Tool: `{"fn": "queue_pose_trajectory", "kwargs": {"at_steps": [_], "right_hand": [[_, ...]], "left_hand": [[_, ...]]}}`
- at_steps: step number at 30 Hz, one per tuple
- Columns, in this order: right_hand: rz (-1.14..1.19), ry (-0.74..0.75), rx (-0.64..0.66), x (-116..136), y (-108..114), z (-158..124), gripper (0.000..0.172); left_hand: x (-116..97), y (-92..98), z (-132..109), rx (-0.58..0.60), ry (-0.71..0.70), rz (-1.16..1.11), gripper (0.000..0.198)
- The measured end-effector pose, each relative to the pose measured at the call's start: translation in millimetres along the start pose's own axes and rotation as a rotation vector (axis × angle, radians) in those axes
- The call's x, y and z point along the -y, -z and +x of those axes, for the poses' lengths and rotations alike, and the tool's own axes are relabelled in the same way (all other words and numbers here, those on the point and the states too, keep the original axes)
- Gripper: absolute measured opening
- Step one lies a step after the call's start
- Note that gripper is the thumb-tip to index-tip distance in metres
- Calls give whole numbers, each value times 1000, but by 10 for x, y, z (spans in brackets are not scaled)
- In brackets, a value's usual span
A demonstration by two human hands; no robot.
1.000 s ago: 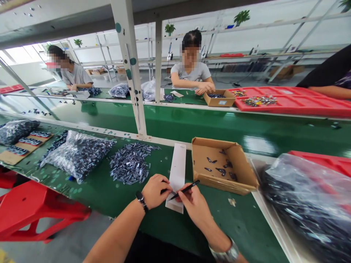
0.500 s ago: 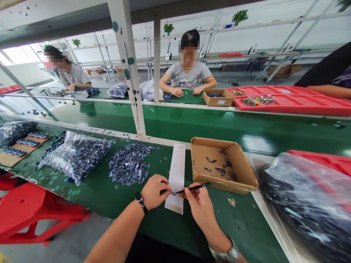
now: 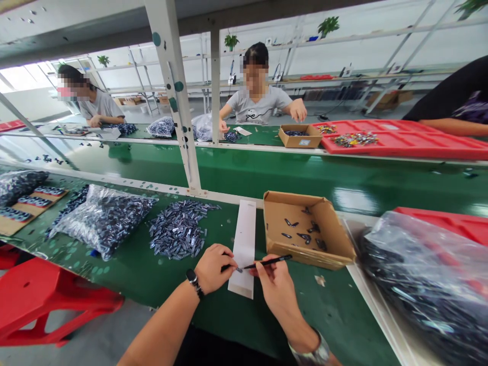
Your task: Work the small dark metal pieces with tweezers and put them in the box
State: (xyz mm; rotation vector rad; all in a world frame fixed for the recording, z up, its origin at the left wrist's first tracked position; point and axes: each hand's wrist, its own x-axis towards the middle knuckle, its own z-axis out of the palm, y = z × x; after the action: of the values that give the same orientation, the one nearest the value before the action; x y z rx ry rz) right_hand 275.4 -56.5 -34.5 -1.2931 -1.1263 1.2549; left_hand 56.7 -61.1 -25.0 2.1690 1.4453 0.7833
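Note:
My left hand (image 3: 216, 269) is closed in a pinch on a small dark plastic part (image 3: 239, 270), whose end shows past the fingertips. Black tweezers (image 3: 269, 261) lie between the thumb and fingers of my right hand (image 3: 277, 284), their tip touching or very close to that part. Both hands work over a long white strip (image 3: 244, 231) lying on the green bench. Beyond my left hand is a loose pile of small dark parts (image 3: 177, 229). An open cardboard box (image 3: 274, 244) with several dark pieces in it stands beyond my right hand.
Clear bags of dark parts (image 3: 102, 218) stand left, another plastic bag (image 3: 419, 274) at right. A white post (image 3: 179, 101) rises from the bench's far edge. Past the green belt (image 3: 244, 170), a person in grey (image 3: 259, 104) sits near a small box (image 3: 301, 140). A red stool (image 3: 49, 300) is lower left.
My hands, the part and the tweezers hold nearly the same pose; the view shifts slightly. Across the belt, the person's hands have moved apart, one now raised above the small box.

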Motion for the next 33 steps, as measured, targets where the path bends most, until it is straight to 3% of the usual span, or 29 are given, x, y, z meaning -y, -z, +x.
{"fn": "queue_pose_trajectory", "kwargs": {"at_steps": [13,20,33], "right_hand": [[-19,25,16,64,-20,-16,58],[-7,42,23,58,-14,-26,57],[39,82,5,44,-11,-36,56]], "left_hand": [[3,-11,-10,8,-3,10,19],[-32,24,-57,128,-48,133,30],[-63,-17,-68,79,-35,192,27]]}}
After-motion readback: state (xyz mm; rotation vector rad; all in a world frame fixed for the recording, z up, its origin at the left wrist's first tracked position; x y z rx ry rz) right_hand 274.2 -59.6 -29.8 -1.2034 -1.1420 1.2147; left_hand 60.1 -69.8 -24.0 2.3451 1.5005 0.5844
